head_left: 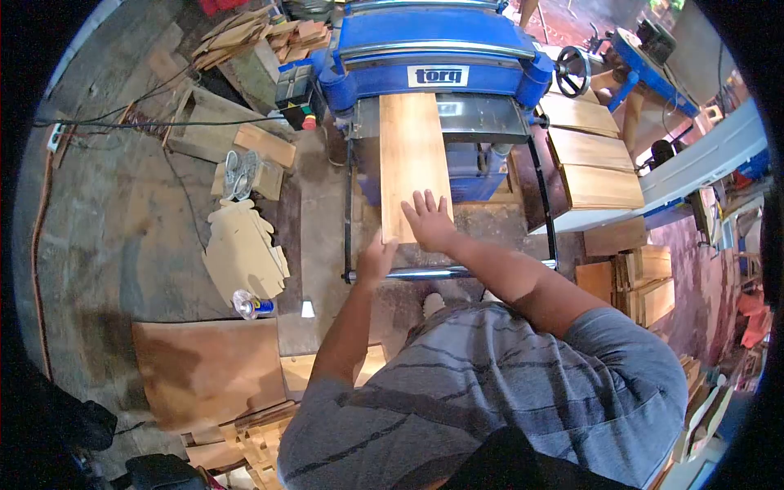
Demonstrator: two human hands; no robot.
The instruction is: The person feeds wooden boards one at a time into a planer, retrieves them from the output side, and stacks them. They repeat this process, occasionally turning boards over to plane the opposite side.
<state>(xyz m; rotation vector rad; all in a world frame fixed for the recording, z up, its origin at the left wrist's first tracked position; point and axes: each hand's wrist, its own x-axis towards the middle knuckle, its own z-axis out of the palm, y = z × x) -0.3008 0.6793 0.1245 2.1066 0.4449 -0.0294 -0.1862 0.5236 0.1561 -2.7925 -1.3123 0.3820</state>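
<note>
A long, light wooden board (412, 155) lies over the dark bed of a blue planer (367, 77), its far end at the machine's front opening. My left hand (377, 259) is closed on the board's near left corner, with the fingertips partly hidden at the edge. My right hand (429, 221) rests flat on top of the board near its right edge, fingers spread. Below the near end of the board runs a metal roller bar (441, 273) on a black frame.
Flat boards (600, 186) are stacked right of the planer, beside a black handwheel (572, 70). More wood pieces (645, 273) sit lower right. On the left are a control box (296, 91) with a red button, cables, cardboard (243, 249) and a can (260, 307).
</note>
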